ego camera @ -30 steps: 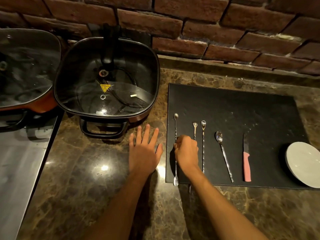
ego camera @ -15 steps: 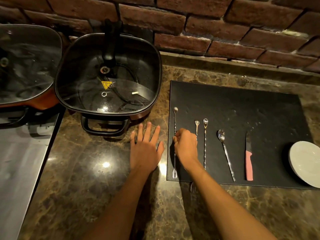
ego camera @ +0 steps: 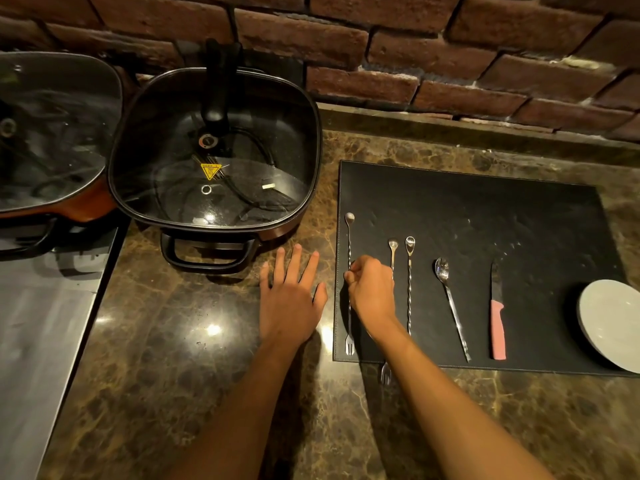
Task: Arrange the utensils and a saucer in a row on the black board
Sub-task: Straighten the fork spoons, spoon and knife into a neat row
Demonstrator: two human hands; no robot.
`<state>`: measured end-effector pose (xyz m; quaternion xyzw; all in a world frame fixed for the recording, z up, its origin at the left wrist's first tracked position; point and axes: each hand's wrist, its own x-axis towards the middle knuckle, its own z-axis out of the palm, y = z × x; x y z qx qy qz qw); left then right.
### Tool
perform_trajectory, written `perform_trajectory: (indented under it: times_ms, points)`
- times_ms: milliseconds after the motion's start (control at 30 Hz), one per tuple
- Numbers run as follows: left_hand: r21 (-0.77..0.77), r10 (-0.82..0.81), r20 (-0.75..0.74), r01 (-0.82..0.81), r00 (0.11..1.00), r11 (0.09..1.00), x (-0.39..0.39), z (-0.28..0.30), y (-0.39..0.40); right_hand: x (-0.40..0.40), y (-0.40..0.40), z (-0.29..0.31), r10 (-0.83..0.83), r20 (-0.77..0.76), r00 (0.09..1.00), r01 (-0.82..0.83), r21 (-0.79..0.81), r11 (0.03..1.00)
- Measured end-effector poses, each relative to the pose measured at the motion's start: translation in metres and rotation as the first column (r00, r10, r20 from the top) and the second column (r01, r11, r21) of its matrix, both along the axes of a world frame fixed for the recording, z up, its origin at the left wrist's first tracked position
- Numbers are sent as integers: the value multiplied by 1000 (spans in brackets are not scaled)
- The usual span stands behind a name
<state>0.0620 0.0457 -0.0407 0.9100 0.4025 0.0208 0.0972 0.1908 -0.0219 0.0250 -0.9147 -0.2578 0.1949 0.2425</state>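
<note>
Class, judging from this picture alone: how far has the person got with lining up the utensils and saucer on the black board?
Done: a twisted spoon, a plain spoon and the pink-handled knife lie in a row on the black board.
In hand: the right hand pinches the leftmost long spoon-fork.
Left: the second spoon-fork and saucer overhang the board's edges.

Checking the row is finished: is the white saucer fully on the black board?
No. The white saucer overhangs the black board's right front corner; the picture's edge crops its far side.
</note>
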Motion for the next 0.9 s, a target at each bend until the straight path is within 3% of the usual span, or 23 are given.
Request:
perform_trajectory:
  times_ms: [233,367,600,900]
  points:
    - [1,4,-1,-4,1000,1000,0,3,-1,11,-24,7,-116,-54,992,121,85,989]
    - [-23,11,6,-11,1000,1000,0,5,-1,19,-57,9,-182,-25,983,182,1,983]
    - [-54,27,25,-26,999,998,0,4,0,5,-73,10,-138,27,990,140,-151,979]
    - [-38,26,46,-25,999,999,-1,0,0,8,-50,13,-93,40,995,98,-131,987]
